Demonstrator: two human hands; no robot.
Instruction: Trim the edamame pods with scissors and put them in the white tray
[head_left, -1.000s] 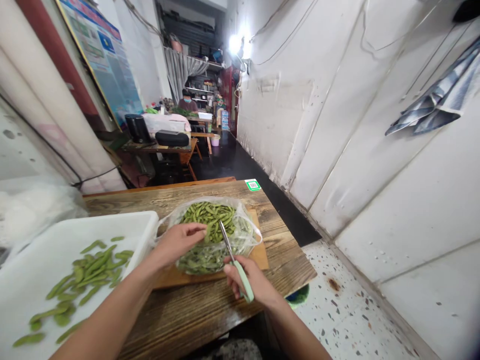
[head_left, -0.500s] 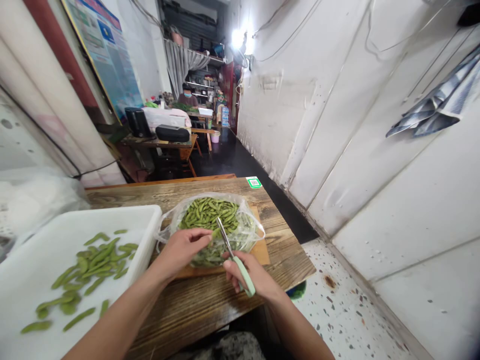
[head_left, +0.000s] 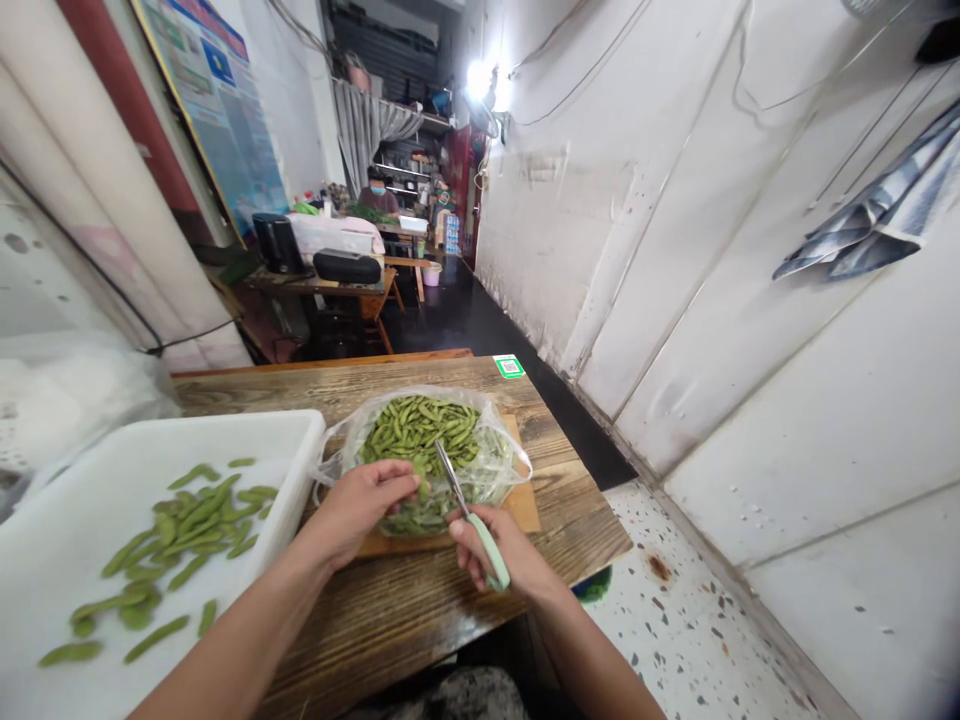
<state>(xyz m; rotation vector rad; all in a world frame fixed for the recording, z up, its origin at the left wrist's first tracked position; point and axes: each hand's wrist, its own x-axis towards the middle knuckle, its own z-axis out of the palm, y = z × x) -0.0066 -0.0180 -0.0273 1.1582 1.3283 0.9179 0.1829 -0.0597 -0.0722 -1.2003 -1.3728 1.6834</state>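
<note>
The left hand (head_left: 360,505) is drawing a pinched pod (head_left: 424,489) out of the bag (head_left: 499,465) toward the scissors (head_left: 456,492) that the right hand (head_left: 504,552) is gripping.

My left grip (head_left: 360,505) and right grip (head_left: 499,555) sit close together at the near edge of the bag (head_left: 501,462). The scissors (head_left: 459,500) held in the right slant up between them, leaving little room there. The tray (head_left: 309,440) rim stands just left of the bag and blocks a low sweep that way. Bare bench (head_left: 420,620) lies open near me and behind the bag. Rightward the bench ends; the wall (head_left: 712,330) stands well apart.
</note>
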